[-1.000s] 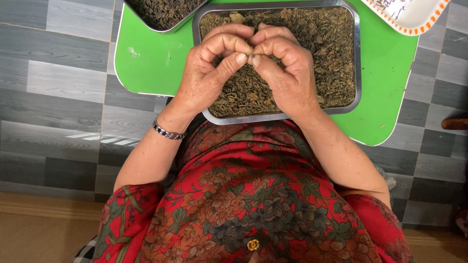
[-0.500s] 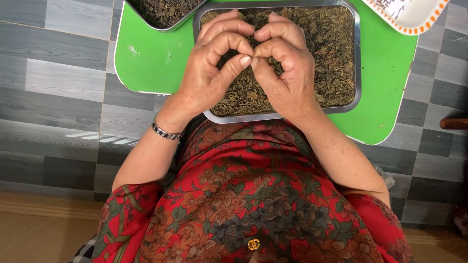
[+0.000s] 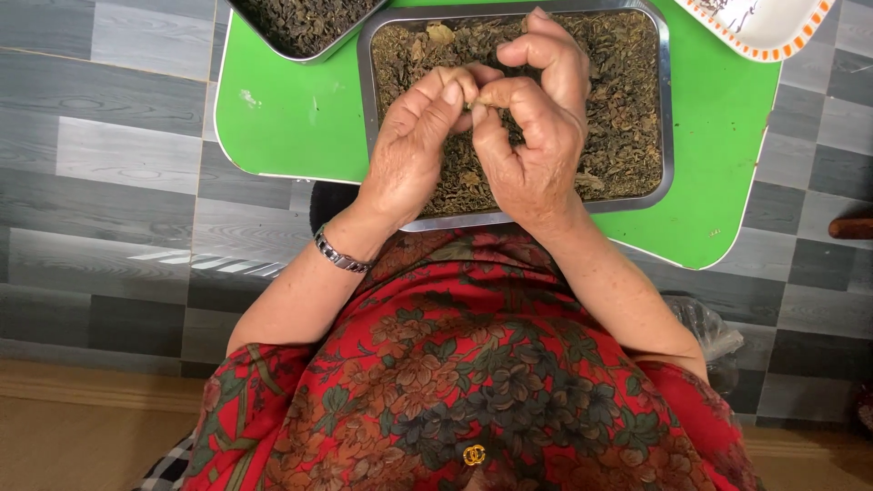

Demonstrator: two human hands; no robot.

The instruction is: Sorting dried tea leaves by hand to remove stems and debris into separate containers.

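A steel tray full of dried brown-green leaves rests on a bright green table. Both my hands hover over the tray's near half. My left hand and my right hand meet fingertip to fingertip, pinching a small piece of dried leaf between thumbs and forefingers. A silver bracelet circles my left wrist. My red flowered sleeves and lap fill the lower part of the view.
A second steel tray of darker dried leaves sits at the table's far left. A white dish with an orange rim stands at the far right. Grey tiled floor surrounds the table; a crumpled clear plastic bag lies by my right elbow.
My hands have shifted slightly away from me over the tray. The fingertips have drawn tighter together on the small leaf piece.
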